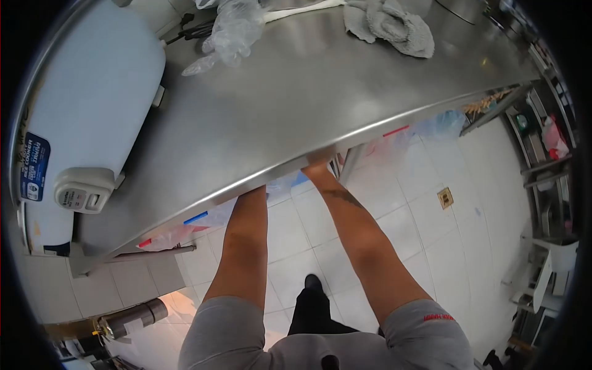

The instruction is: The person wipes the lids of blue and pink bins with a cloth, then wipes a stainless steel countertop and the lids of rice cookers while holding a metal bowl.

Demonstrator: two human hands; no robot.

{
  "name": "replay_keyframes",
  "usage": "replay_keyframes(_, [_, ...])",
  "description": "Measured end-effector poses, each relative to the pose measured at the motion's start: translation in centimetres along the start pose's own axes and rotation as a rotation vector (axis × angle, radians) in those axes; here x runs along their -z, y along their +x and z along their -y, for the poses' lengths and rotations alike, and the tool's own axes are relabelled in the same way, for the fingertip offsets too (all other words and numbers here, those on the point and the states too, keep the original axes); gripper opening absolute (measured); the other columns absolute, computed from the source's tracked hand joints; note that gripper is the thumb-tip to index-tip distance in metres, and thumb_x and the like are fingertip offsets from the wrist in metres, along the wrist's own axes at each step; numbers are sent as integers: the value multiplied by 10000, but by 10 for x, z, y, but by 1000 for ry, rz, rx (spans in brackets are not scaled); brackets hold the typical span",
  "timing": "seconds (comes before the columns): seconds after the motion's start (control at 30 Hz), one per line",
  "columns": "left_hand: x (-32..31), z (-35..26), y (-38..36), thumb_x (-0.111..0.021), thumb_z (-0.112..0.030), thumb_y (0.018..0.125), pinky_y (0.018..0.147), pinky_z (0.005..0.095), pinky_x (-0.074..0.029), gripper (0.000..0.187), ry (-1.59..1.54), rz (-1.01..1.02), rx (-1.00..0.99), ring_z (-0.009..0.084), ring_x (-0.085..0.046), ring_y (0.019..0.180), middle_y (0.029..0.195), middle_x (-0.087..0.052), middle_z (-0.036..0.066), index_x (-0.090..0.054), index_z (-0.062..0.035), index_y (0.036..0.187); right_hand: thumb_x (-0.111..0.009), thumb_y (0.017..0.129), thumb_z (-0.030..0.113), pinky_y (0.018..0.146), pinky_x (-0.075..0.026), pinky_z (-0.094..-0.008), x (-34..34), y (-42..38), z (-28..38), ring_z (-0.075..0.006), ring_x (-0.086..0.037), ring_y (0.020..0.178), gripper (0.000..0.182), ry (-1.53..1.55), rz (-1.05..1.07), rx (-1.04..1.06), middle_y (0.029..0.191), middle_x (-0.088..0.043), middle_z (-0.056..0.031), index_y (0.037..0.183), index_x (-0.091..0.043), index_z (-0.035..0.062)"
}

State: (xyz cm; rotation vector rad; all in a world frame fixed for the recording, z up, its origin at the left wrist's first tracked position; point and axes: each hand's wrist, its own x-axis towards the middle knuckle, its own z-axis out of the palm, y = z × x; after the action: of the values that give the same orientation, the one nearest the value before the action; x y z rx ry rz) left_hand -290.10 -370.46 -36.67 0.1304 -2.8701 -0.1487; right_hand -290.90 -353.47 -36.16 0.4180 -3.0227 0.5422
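Observation:
Both my arms reach under the front edge of a stainless steel table [271, 117]. My left forearm [246, 228] passes beneath the rim, and the left hand is hidden there. Of my right hand [316, 168], only the wrist end shows at the edge; the fingers are out of sight. Between the two arms, a bluish clear plastic bag [282, 185] shows below the table. What either hand touches or holds cannot be seen.
A large white rice cooker [98, 80] stands at the table's left. Clear plastic [231, 37] and a grey cloth [394, 28] lie at the back. Below hang pinkish bags [169, 238]. A floor drain [445, 198] and shelves [549, 166] are at the right.

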Motion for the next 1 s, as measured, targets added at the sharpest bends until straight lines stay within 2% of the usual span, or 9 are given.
replay_keyframes(0.13, [5,10,-18,-533,-142,810,817,461,-452,328,-57,103,1,386,-528,1012,1067,-556,232,-534,-16,1113,-490,882,174,821,-443,-372,-12,-129,-84,-359,-586,901,242,849,-215,-330,963,-620,-180,1077,-541,40])
replay_keyframes(0.17, [4,11,-33,-533,-135,809,817,457,-458,326,-61,92,65,384,-534,1011,1065,-562,229,-535,-17,1112,-500,891,212,823,-436,-359,32,-161,-97,-315,-581,916,237,881,-137,-638,999,-603,-201,1024,-553,23])
replay_keyframes(0.3, [-18,-7,-112,-516,-84,811,743,421,-499,303,-144,-100,564,336,-587,911,992,-607,152,-545,-39,1110,-553,867,214,777,-414,-300,95,-300,-207,-165,-513,841,219,1040,-364,-866,888,-571,-64,994,-575,37])
replay_keyframes(0.4, [-15,-44,-141,-519,-72,800,718,396,-512,312,-1395,-193,922,268,-588,873,994,-589,102,-542,-61,1110,-618,829,237,776,-416,-279,156,-376,-249,-129,-512,850,236,1368,-548,-1060,918,-589,-34,991,-591,68])
replay_keyframes(0.5, [99,-149,-128,-516,-16,708,735,362,-495,378,-2027,-61,842,216,-546,912,1013,-543,76,-511,-79,1081,-627,821,244,746,-419,-272,197,-412,-286,-124,-505,806,266,1541,-510,-1223,902,-586,-24,1003,-585,55])
replay_keyframes(0.63, [136,-252,-67,-561,-62,661,957,385,-374,617,-1518,-189,523,306,-446,1081,1151,-438,193,-373,64,1235,-628,819,225,688,-431,-283,236,-392,-302,-118,-497,742,275,1691,-422,-996,853,-560,-16,1033,-573,62])
replay_keyframes(0.73, [109,-307,-21,-593,-101,682,1040,413,-262,662,-772,-477,595,407,-353,1172,1225,-342,329,-306,185,1205,-618,823,205,677,-434,-288,235,-354,-312,-114,-496,735,272,1690,-290,-939,828,-545,-10,1051,-567,65])
replay_keyframes(0.87, [49,-315,-15,-623,-144,693,1062,486,-205,673,-380,-387,646,510,-268,1211,1293,-260,398,-336,227,1177,-570,836,216,658,-427,-269,222,-272,-299,-116,-494,721,193,1518,-205,-929,798,-547,3,965,-607,78])
replay_keyframes(1.0, [68,-304,-24,-620,-199,716,1096,478,-102,648,-615,-414,481,488,-209,1259,1309,-262,383,-377,216,1151,-563,834,204,693,-456,-311,162,-169,-327,-178,-537,781,206,1583,-175,-895,833,-575,-42,973,-606,58])
